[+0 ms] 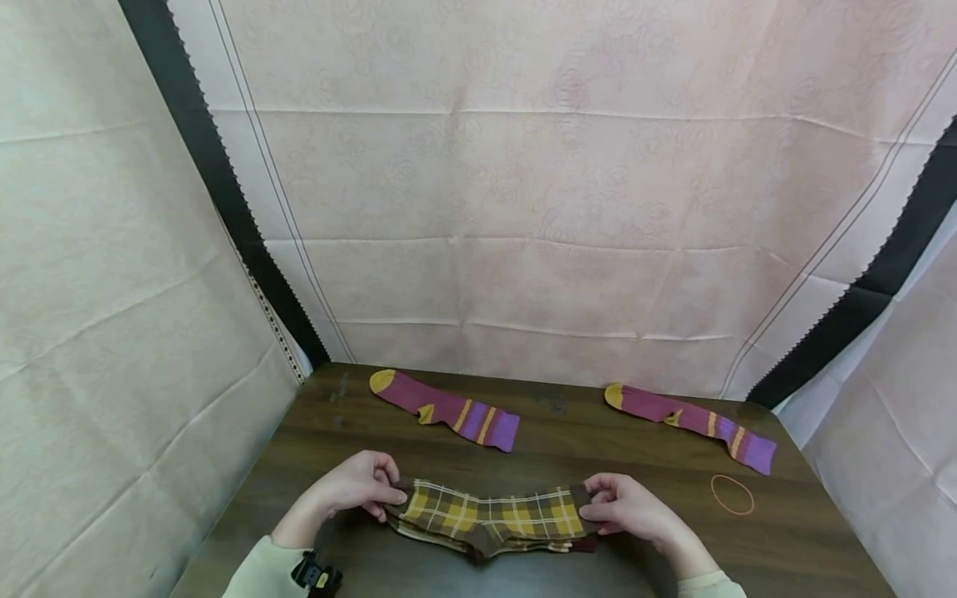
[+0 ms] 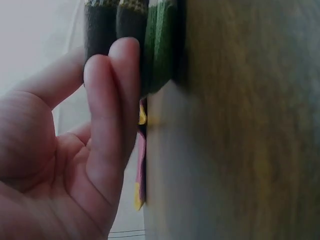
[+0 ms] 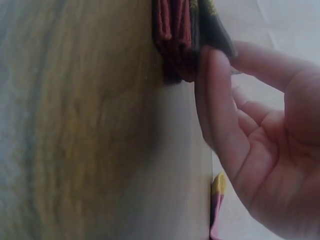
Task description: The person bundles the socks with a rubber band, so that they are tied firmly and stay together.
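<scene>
In the head view a yellow-and-brown plaid sock (image 1: 516, 515) lies on top of a stack of socks at the table's front. My left hand (image 1: 366, 487) pinches its left end between thumb and fingers. The right end is pinched by my right hand (image 1: 624, 508). Seen from the left wrist, dark brown sock ends (image 2: 102, 30) are between the fingers, and a green sock end (image 2: 161, 47) sits right beside them near the tabletop. The right wrist view shows folded maroon sock ends (image 3: 172, 35) below the brown end (image 3: 216, 35) that the fingers grip.
Two purple socks with yellow toes and stripes lie toward the back of the wooden table (image 1: 568, 453): a left one (image 1: 449, 411) and a right one (image 1: 691, 419). A thin rubber band (image 1: 733, 496) lies at the right. Pale cloth walls (image 1: 523, 249) enclose the table.
</scene>
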{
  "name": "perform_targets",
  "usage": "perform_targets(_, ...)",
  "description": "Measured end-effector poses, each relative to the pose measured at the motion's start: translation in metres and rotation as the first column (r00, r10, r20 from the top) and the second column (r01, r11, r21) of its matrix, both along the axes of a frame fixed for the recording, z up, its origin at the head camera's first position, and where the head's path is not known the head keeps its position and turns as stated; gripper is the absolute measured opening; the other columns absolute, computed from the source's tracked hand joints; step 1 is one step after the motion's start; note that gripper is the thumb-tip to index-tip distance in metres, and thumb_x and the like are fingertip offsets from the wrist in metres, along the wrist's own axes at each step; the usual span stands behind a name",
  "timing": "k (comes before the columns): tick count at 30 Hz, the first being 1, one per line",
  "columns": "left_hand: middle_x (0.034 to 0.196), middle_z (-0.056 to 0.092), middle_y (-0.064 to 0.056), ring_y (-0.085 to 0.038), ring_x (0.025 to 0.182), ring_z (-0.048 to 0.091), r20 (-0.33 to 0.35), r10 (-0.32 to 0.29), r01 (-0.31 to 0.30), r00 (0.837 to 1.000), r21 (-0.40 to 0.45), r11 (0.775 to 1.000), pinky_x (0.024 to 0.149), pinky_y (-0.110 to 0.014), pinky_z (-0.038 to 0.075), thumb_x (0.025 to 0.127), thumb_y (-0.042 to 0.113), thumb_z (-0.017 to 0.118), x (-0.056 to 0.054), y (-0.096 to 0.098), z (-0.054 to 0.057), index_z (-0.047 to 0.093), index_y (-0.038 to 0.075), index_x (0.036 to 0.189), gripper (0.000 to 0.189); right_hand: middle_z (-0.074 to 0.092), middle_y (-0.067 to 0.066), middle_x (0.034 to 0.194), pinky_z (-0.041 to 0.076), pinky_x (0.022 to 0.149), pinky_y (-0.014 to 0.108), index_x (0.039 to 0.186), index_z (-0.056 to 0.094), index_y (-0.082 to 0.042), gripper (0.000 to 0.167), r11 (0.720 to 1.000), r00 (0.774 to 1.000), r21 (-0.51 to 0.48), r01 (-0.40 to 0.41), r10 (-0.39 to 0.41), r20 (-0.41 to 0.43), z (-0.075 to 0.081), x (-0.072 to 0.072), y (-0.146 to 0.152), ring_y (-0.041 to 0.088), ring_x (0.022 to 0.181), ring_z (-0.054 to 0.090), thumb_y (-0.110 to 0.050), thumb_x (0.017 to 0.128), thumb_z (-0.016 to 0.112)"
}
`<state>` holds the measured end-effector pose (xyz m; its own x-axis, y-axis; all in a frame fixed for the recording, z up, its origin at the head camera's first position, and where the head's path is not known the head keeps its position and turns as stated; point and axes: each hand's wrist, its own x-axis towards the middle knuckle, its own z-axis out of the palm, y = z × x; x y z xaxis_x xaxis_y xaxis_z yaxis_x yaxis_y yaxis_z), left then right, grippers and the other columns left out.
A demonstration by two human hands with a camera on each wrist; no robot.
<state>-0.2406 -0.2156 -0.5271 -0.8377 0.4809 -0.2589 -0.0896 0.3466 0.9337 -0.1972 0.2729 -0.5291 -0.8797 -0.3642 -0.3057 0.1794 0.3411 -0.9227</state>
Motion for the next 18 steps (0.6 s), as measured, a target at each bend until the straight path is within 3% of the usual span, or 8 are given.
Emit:
perform_targets(4, 0.076, 0.066, -0.01, -0.019, 0.058, 0.069, -0.016, 0.019, -0.019, 1.0, -0.044, 0.999, 0.057, -0.036, 0.062, 0.089, 0.007, 0.086, 0.0, 0.0, 0.001, 0.062, -0.004, 0.106, 0.031, 0.07, 0.009, 0.089, 0.064, 0.071, 0.04, 0.126, 0.058, 0.009, 0.041, 0.999, 1.0, 0.049, 0.022, -0.021, -0.022, 0.003, -0.001, -0.003, 0.02, 0.08, 0.07, -0.008, 0.095, 0.079)
perform_targets(9, 0.085, 0.067, -0.011, -0.02, 0.063, 0.07, -0.03, -0.003, 0.0, 1.0, -0.097, 0.995, 0.06, -0.038, 0.063, 0.09, 0.007, 0.086, 0.0, 0.002, 0.001, 0.068, -0.007, 0.114, 0.033, 0.063, 0.009, 0.089, 0.063, 0.07, 0.041, 0.128, 0.059, 0.013, 0.047, 0.99, 0.998, 0.141, 0.025, -0.017, -0.055, 0.005, -0.002, -0.005, 0.019, 0.08, 0.065, -0.009, 0.093, 0.082)
perform_targets(14, 0.093, 0.07, -0.011, -0.021, 0.065, 0.072, -0.056, -0.028, 0.019, 0.998, -0.159, 0.987, 0.06, -0.037, 0.063, 0.09, 0.009, 0.086, -0.002, 0.003, 0.001, 0.071, -0.011, 0.118, 0.037, 0.06, 0.008, 0.098, 0.061, 0.068, 0.038, 0.114, 0.064, 0.008, 0.036, 0.977, 0.997, 0.21, 0.03, -0.013, -0.081, 0.006, -0.003, -0.009, 0.019, 0.086, 0.061, -0.01, 0.09, 0.084)
perform_targets(18, 0.098, 0.07, -0.011, -0.022, 0.067, 0.074, -0.063, -0.042, 0.03, 0.997, -0.186, 0.982, 0.061, -0.038, 0.063, 0.088, 0.007, 0.086, -0.004, 0.004, 0.0, 0.073, -0.01, 0.115, 0.034, 0.061, 0.007, 0.096, 0.054, 0.066, 0.033, 0.105, 0.066, 0.001, 0.03, 0.972, 0.991, 0.236, 0.008, 0.024, -0.132, 0.007, -0.004, -0.011, 0.02, 0.084, 0.058, -0.01, 0.086, 0.086)
